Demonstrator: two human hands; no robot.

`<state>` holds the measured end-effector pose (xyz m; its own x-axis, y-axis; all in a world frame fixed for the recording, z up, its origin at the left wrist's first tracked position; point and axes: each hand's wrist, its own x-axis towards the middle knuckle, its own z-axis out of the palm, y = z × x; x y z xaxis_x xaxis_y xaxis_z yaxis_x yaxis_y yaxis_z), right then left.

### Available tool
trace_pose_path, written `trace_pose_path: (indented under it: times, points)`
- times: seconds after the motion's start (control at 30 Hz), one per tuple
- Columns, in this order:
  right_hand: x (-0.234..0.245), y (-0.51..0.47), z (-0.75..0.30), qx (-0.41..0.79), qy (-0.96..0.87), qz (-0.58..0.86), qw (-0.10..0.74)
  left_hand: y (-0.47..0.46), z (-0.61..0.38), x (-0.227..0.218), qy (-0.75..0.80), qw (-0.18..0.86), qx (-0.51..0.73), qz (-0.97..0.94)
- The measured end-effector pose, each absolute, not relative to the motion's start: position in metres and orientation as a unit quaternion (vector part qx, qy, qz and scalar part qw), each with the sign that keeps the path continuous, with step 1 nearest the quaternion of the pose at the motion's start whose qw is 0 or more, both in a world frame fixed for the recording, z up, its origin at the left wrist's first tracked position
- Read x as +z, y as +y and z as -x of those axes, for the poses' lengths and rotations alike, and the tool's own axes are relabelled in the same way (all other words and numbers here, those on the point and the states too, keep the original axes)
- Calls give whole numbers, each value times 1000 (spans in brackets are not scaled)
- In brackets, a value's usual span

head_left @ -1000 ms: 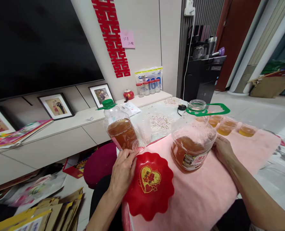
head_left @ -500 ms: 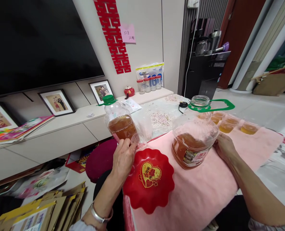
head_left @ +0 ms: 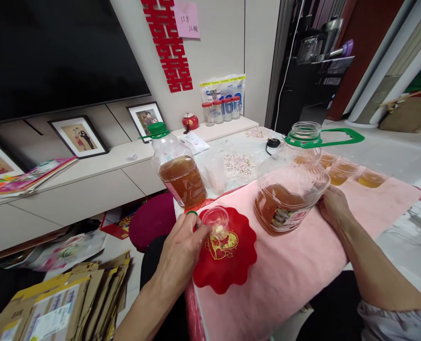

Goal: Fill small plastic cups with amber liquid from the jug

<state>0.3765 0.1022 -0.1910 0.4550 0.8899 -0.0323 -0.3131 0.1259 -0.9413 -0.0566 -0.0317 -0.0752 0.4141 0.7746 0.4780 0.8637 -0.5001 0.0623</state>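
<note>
My left hand (head_left: 183,241) pinches the rim of a small clear plastic cup (head_left: 215,219) and holds it over a red scalloped plate (head_left: 244,265) with a gold heart print. A small green band shows at that hand's fingers. My right hand (head_left: 333,203) grips the right side of a large clear jug (head_left: 288,208), its fingertips partly hidden behind the jug. The jug has no cap, holds amber liquid, and has a green carrying handle (head_left: 341,137) at its neck. Left of it stands a second jug (head_left: 183,180) with a green cap.
Several small cups of amber liquid (head_left: 370,179) stand on the pink cloth (head_left: 277,279) at the right. Stacked clear cups (head_left: 215,175) stand behind the plate. A purple-red stool (head_left: 149,220) and flattened cardboard (head_left: 89,289) are at the left.
My left hand has brought the clear cup from beside the capped jug to over the red plate. The right hand stays at the open jug. The view has shifted slightly.
</note>
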Motion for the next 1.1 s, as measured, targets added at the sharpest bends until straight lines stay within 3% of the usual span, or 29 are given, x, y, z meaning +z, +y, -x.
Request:
trace_pose_path:
  times: [0.63, 0.77, 0.93, 1.1]
  points:
    - [-186, 100, -376, 446, -258, 524, 678, -41, 65, -90, -511, 85, -221, 827]
    - [-186, 100, -375, 447, -254, 526, 678, -50, 76, -98, -587, 82, -220, 775]
    - [-184, 100, -374, 446, -253, 522, 681, -55, 87, -110, -747, -103, -146, 640]
    - [-183, 99, -372, 446, -252, 520, 683, -49, 82, -114, -745, -228, -168, 604]
